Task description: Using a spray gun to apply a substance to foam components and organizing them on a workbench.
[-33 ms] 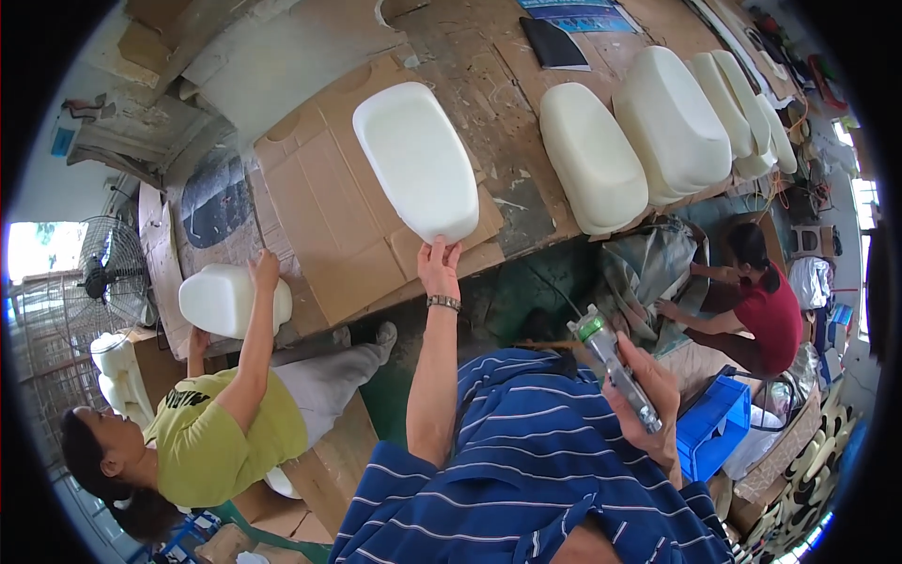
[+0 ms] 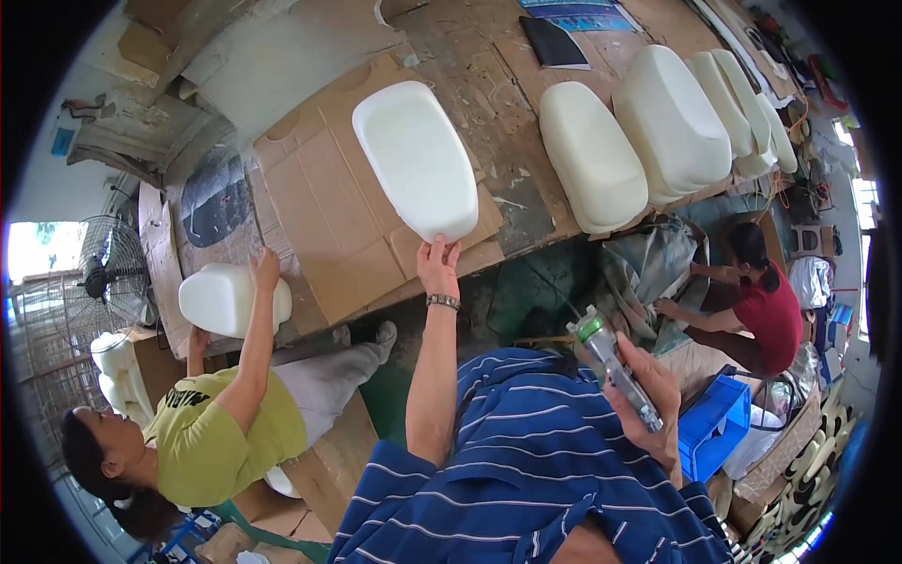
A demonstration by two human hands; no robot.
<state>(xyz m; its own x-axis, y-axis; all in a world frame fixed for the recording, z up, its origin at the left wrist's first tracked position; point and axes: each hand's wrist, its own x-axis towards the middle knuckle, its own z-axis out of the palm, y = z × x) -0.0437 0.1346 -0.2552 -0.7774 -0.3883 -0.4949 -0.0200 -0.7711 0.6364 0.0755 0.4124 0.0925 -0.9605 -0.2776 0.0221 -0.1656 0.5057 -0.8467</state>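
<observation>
A white oblong moulded shell (image 2: 418, 160) with a shallow, rimmed hollow lies on flat cardboard on the workbench. The fingers of my left hand (image 2: 439, 268) close on its near end; part of the grip is hidden beneath the edge. In front of my body, clear of the bench, my right hand (image 2: 648, 390) is wrapped around a metal hand-held tool (image 2: 615, 367) with a green collar. The tool's tip points up and to the left, away from the shell.
Several similar white shells (image 2: 592, 155) stand along the bench's right side. At left, a co-worker in a yellow-green shirt (image 2: 230, 432) handles another shell (image 2: 221, 299). A person in red (image 2: 770, 320) crouches at right. A blue crate (image 2: 719, 428) sits beside me; a fan (image 2: 99, 273) stands far left.
</observation>
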